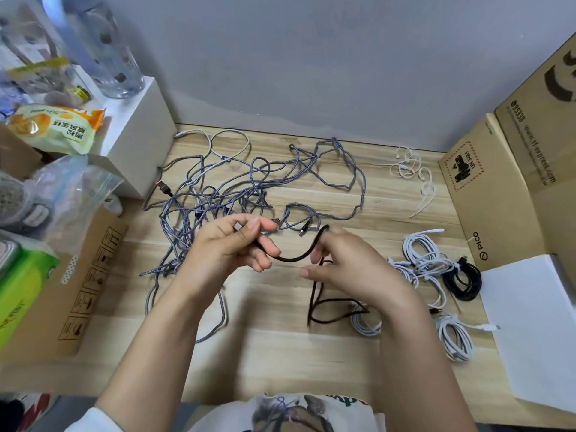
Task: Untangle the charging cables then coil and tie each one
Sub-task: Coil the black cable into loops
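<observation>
A thin black soft cable (299,255) is pinched by left-hand fingers (265,226) and right-hand fingers (321,252); bends easily, best held near its ends.

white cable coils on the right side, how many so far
3 clear white coils: one beside the black coil at, one under the right hand's wrist, one nearest the white sheet. Overlapping loops may hide another.

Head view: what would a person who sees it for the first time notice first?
First, the two hands at centre: the left hand and the right hand hold a black cable curved between them above the wooden table. Behind them spreads a big tangle of grey braided cables. To the right lie coiled white cables and one coiled black cable.
</observation>
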Demonstrator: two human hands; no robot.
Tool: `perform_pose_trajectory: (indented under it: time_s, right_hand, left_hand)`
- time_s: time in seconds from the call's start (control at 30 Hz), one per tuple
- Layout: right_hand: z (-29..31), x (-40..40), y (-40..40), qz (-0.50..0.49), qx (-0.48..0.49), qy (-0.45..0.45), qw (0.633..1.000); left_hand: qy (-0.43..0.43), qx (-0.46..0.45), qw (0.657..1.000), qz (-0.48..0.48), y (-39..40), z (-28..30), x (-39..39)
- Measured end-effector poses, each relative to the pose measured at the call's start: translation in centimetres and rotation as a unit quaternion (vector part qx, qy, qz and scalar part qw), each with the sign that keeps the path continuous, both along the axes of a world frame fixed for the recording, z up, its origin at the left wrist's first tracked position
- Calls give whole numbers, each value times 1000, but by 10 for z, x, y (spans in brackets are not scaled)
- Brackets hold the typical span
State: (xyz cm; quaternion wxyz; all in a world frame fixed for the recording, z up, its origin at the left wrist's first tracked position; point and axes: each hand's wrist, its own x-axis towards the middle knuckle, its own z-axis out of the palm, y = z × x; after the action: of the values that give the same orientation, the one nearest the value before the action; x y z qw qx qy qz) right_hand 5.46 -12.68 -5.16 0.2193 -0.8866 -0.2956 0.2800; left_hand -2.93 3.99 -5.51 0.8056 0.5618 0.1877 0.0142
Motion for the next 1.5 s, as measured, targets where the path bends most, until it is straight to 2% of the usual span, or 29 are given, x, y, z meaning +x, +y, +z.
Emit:
perform_pose_trajectory:
  time_s: [0.17, 0.3, 0.37, 0.5, 0.57, 0.73, 0.83, 0.9, 0.97, 1.0, 1.07, 1.1, 1.13, 1.17, 1.2, 1.23, 1.33, 1.37, 1.5]
  right_hand:
    - [8, -5, 5, -60, 214, -149, 963]
    - [11, -5, 6, -90, 310, -216, 921]
    - [13, -5, 6, -86, 332, -213, 915]
    - [11, -3, 8, -37, 316, -258, 912]
    - [14, -6, 9, -37, 337, -240, 910]
    - [19, -9, 10, -92, 382, -146, 908]
    - [19, -10, 11, -150, 367, -142, 907]
    - [18, -11, 11, -176, 355, -131, 909]
    - [16, -12, 13, -193, 350, -118, 909]
    - [15, -12, 13, -197, 349, -109, 910]
    - [13, -13, 14, -195, 343, -84, 915]
    - [12, -13, 15, -184, 336, -71, 921]
    - [11, -13, 15, -164, 325, -57, 930]
    - [10, -14, 17, -138, 313, -44, 939]
    - [9, -15, 17, -110, 301, -34, 947]
    - [8, -16, 17, -85, 284, -30, 955]
    - [6, -19, 16, -28, 208, -27, 977]
    - [8, -21, 16, -15, 177, -23, 984]
    - [16, -28, 15, 25, 123, -38, 991]
  left_hand:
    - [2, -11, 1000, 20, 0, 2, 1]
    - [5, -1, 999, 33, 4, 2, 2]
    - [5, -11, 999, 41, 4, 3, 2]
    - [-3, -42, 998, 43, 3, 2, 3]
    - [-16, -34, 998, 46, 2, -2, 4]
    - [-46, 75, 996, 33, 0, -9, 4]
    - [-105, 217, 970, -36, -1, -6, 0]
    - [-131, 247, 956, -88, -5, -4, 0]
    - [-129, 203, 966, -95, -10, -1, 1]
    - [-122, 143, 978, -86, -12, 2, 2]
    - [-103, -42, 990, -83, -15, 7, 3]
    - [-103, -162, 976, -105, -13, 8, 3]
    - [-109, -293, 939, -142, -13, 9, 5]
    - [-114, -417, 884, -180, -12, 10, 7]
    - [-116, -500, 836, -196, -11, 12, 9]
    - [-111, -534, 816, -189, -10, 15, 9]
    - [-108, -573, 794, -172, -8, 17, 10]
    - [-108, -567, 800, -163, -6, 15, 11]
    - [-74, -490, 865, -77, 1, 13, 14]
